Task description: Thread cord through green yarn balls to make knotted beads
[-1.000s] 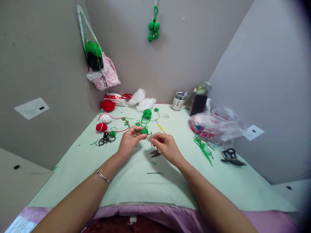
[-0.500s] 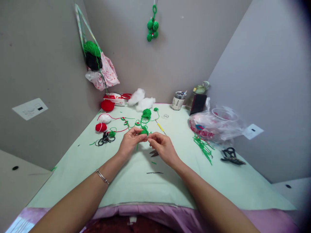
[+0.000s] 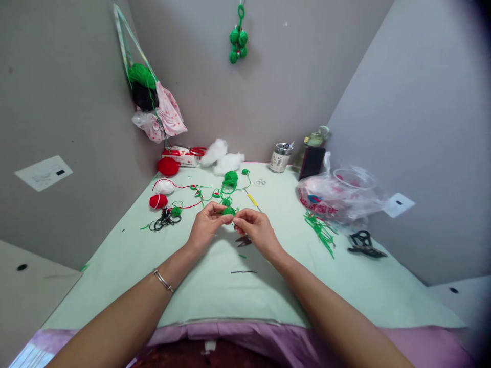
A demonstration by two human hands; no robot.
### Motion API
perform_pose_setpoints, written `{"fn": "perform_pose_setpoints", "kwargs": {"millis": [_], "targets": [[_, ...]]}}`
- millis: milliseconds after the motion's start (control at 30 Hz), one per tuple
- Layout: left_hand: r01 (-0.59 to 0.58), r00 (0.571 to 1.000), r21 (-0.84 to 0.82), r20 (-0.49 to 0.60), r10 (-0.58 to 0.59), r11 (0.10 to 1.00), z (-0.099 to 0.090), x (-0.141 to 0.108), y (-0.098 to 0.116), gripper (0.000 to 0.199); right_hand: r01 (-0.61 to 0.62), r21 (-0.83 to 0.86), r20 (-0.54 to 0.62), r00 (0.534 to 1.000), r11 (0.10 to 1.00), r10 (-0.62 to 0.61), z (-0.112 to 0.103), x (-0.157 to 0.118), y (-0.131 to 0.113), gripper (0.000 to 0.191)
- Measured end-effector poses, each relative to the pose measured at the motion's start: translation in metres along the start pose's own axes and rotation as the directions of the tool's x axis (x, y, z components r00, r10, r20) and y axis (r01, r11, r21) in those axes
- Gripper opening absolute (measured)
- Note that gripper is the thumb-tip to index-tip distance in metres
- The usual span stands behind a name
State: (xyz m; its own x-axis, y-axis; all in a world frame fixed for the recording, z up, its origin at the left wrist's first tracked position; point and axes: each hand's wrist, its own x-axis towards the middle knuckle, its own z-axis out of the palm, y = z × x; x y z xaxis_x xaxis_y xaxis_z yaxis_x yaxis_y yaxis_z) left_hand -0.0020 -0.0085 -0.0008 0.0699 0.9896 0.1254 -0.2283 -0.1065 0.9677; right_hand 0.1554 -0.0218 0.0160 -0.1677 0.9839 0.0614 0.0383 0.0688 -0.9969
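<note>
Seen from the head camera, the right hand [image 3: 256, 229] has drawn in over the past second until its fingertips all but meet those of the left hand [image 3: 205, 225]. The left hand's grip holds a small, round, bright-green ball of worked yarn [image 3: 229, 210] above the table [image 3: 126, 281], its surface textured, its near side partly covered by fingers. The right hand's grip is narrow, thumb and forefinger pinched at the ball's side; what lies between them cannot be told. Dark-bladed scissors [image 3: 243, 241] lie partly under the right hand; a slim yellow-handled hook [image 3: 252, 199] rests just beyond. Pale-green cloth spreads outside both forearms to the table's slanting sides, and between them, past a thin dark strand [image 3: 244, 272], to a near edge hung with purple fabric [image 3: 268, 333].
</note>
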Motion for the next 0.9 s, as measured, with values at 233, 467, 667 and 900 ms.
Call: {"fn": "perform_pose_setpoints", "kwargs": {"millis": [233,467,667,900], "targets": [[-0.099,0.995,0.11,0.006,0.098,0.989,0.002,-0.003,0.0,0.029,0.076,-0.029,-0.004,0.997,0.997,-0.077,-0.007,-0.003,-0.008,0.016],[-0.098,0.99,0.159,0.113,0.081,0.982,0.006,-0.007,-0.003,0.025,0.325,-0.599,0.047,0.927,0.732,-0.373,-0.018,-0.005,-0.013,0.011],[-0.121,0.981,0.2,0.171,0.087,0.972,0.006,-0.008,-0.005,0.024,0.278,-0.557,0.071,0.955,0.783,-0.288,-0.022,-0.001,-0.015,0.01],[-0.099,0.974,0.263,0.221,0.04,0.96,0.004,-0.008,-0.007,0.022,0.047,0.05,0.049,0.998,0.998,-0.049,-0.028,-0.001,-0.028,0.026]]}}
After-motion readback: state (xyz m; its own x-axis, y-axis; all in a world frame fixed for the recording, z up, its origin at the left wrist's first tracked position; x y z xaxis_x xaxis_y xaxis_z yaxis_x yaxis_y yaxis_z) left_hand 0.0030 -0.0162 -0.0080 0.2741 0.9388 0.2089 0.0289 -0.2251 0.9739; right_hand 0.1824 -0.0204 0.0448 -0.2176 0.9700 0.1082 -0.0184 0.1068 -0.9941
